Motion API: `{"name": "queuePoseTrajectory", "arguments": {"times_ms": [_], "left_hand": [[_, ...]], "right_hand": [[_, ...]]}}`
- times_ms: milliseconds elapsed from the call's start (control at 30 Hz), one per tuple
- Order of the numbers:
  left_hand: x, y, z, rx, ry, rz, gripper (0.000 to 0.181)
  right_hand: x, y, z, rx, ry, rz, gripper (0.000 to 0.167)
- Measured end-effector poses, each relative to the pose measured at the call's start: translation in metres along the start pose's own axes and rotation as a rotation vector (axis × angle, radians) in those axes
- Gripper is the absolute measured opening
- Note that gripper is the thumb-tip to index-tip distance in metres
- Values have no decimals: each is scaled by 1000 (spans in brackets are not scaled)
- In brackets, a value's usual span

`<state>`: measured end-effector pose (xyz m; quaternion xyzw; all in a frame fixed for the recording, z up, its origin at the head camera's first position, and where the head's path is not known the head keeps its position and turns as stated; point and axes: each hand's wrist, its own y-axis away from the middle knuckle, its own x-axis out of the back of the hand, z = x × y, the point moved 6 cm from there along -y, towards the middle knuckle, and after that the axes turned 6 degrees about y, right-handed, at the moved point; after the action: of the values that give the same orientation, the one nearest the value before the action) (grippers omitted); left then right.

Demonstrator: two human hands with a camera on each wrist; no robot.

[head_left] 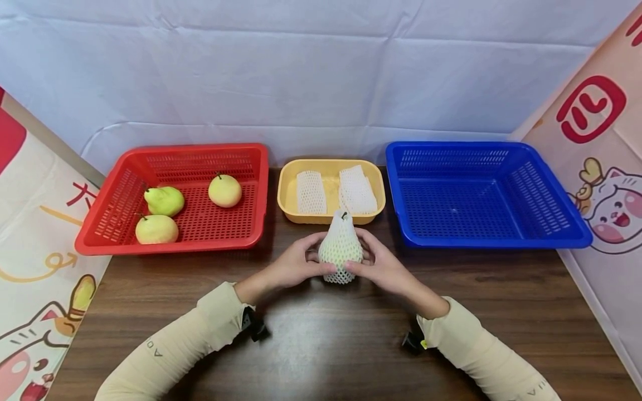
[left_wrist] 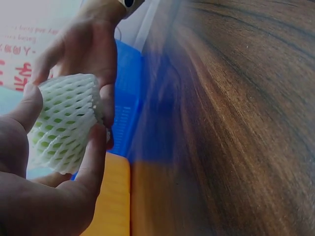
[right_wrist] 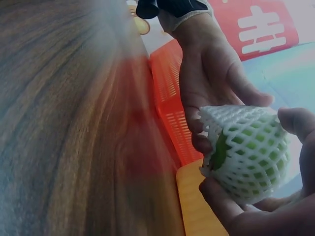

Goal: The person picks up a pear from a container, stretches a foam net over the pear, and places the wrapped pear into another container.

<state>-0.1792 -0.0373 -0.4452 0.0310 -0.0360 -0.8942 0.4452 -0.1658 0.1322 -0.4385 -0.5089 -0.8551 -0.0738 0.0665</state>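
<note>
A green pear (head_left: pixel 341 245) in a white foam net stands upright between both hands, low over the table in front of the yellow tray. My left hand (head_left: pixel 297 262) grips its left side, thumb across the front and fingers behind. From the right, my right hand (head_left: pixel 382 265) holds it in the same way. The net covers the pear down to its bottom, and its stem pokes out at the narrow top. In the right wrist view, green skin of the wrapped pear (right_wrist: pixel 256 152) shows through the mesh and at the net's open end.
A red basket (head_left: pixel 173 249) at the left holds a green pear (head_left: pixel 166 201) and two round yellowish pears (head_left: pixel 224 191). White foam nets (head_left: pixel 311 192) lie in the yellow tray (head_left: pixel 331 162) at the back middle. To its right stands a blue basket (head_left: pixel 491 243). A cloth (head_left: pixel 321 72) hangs behind.
</note>
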Motion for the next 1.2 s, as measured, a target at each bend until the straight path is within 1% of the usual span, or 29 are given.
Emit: {"name": "queuePoseTrajectory", "arguments": {"times_ms": [100, 200, 467, 567, 700, 767, 833, 900, 967, 1067, 1133, 1200], "left_hand": [[0, 0, 2, -8, -17, 9, 71], [-1, 1, 3, -12, -30, 13, 70], [-6, -1, 9, -11, -22, 5, 72], [-9, -1, 13, -21, -27, -11, 71], [-12, -1, 19, -29, -30, -51, 70], [-13, -1, 21, -29, -7, -69, 67], [-13, -2, 23, -30, 9, -71, 59], [-12, -4, 23, -17, 39, -53, 49], [-10, -7, 23, 4, 62, -16, 42], [-9, -13, 23, 56, 95, 45, 44], [-10, -18, 25, 87, 122, 72, 45], [-13, -23, 27, 117, 159, 82, 46]], "right_hand": [[-1, 0, -2, 12, -13, -3, 72], [-1, 0, -3, 5, -11, -4, 71], [5, 4, -10, 15, 56, 31, 64], [8, 5, -12, 10, 77, 37, 62], [13, 8, -18, 5, 96, 32, 63], [17, 10, -22, 8, 115, 36, 63], [22, 12, -28, 16, 131, 48, 62], [29, 15, -36, 18, 151, 64, 62], [36, 18, -44, 13, 165, 77, 63], [48, 22, -56, -6, 199, 87, 64], [56, 24, -64, -13, 215, 88, 65], [64, 26, -70, -21, 229, 90, 65]]}}
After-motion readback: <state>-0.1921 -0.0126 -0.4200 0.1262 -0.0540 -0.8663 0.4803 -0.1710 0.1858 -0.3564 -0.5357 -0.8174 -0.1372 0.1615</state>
